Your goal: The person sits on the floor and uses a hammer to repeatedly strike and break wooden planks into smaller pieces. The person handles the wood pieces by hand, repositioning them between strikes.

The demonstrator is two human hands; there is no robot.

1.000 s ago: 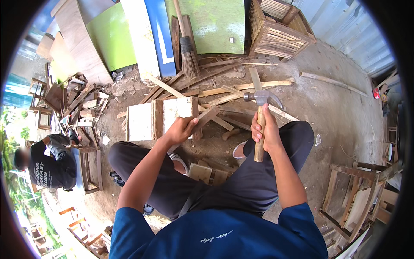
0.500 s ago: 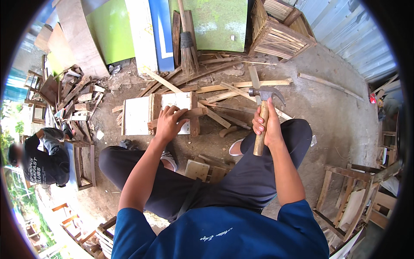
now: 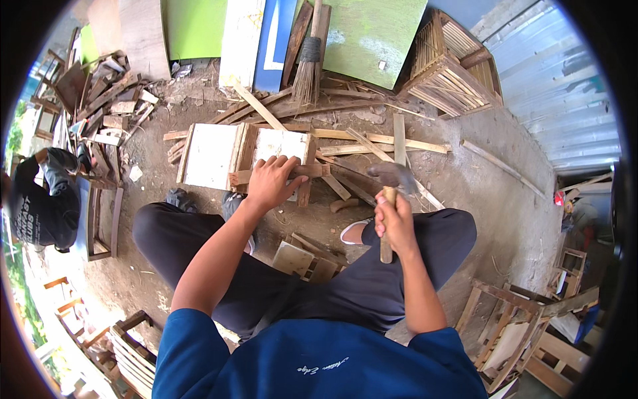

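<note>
Dusty ground below, the hammer has neared the left hand.

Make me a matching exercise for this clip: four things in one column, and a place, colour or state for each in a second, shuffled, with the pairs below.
Things
1. hammer
2. wooden strip
3. broom
4. camera wearer's T-shirt

Place, colour or state
A. bristles down, next to the green board
B. under the left hand
C. dark blue
D. gripped in the right hand

Pairs: 1-D, 2-B, 3-A, 4-C
</note>
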